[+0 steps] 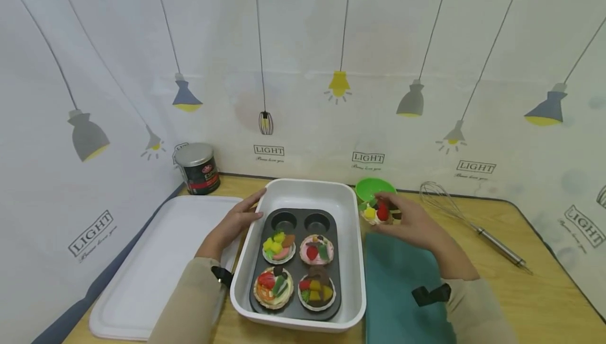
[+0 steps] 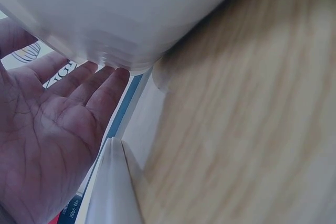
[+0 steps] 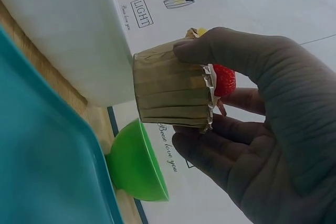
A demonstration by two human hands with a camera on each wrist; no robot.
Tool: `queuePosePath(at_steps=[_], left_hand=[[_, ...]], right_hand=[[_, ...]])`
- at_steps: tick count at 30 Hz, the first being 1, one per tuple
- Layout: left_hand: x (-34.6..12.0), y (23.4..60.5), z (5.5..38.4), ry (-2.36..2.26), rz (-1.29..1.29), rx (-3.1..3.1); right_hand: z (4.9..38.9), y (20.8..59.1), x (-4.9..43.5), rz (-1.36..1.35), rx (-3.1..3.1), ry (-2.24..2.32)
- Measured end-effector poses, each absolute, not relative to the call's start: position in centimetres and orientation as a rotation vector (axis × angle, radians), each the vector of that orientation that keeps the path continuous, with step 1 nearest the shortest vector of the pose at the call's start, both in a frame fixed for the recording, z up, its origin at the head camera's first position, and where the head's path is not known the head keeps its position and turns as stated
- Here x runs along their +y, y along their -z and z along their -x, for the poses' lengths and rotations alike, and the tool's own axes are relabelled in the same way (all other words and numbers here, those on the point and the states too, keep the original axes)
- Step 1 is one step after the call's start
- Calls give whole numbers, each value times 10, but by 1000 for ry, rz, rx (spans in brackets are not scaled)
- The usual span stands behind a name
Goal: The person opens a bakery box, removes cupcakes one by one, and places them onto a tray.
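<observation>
My right hand (image 1: 412,223) pinches a fruit-topped cupcake (image 3: 170,85) between thumb and fingers, above the front of the green bowl. Its pleated brown side and a red strawberry show in the right wrist view. My left hand (image 1: 234,223) touches the left side of a deep white tub (image 1: 307,191), its fingers extended against the outer wall in the left wrist view. Inside the tub lies a dark muffin tin (image 1: 294,275). Several decorated cupcakes (image 1: 316,249) fill its middle and near cups, while the two far cups (image 1: 284,221) hold nothing.
A white tray (image 1: 156,265) lies to the left, with a dark can (image 1: 201,170) behind it. Right of the tub are a teal tray (image 1: 402,281) and a green bowl (image 1: 374,187). A whisk (image 1: 478,228) rests farther right on the wooden table (image 1: 558,275), before the printed backdrop.
</observation>
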State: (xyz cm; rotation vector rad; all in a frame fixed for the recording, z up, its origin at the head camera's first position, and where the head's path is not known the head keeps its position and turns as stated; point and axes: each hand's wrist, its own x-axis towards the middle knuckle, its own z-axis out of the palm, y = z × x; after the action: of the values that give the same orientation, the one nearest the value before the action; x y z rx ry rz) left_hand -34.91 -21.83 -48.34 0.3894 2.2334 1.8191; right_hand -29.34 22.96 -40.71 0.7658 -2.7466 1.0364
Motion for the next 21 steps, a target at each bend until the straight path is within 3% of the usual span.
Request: queuePosePath(at_steps=[21], left_hand=[[-218,482,349,-1815,-404,2241]], right_hand=[[305,432,245,-638,-2960,-1063]])
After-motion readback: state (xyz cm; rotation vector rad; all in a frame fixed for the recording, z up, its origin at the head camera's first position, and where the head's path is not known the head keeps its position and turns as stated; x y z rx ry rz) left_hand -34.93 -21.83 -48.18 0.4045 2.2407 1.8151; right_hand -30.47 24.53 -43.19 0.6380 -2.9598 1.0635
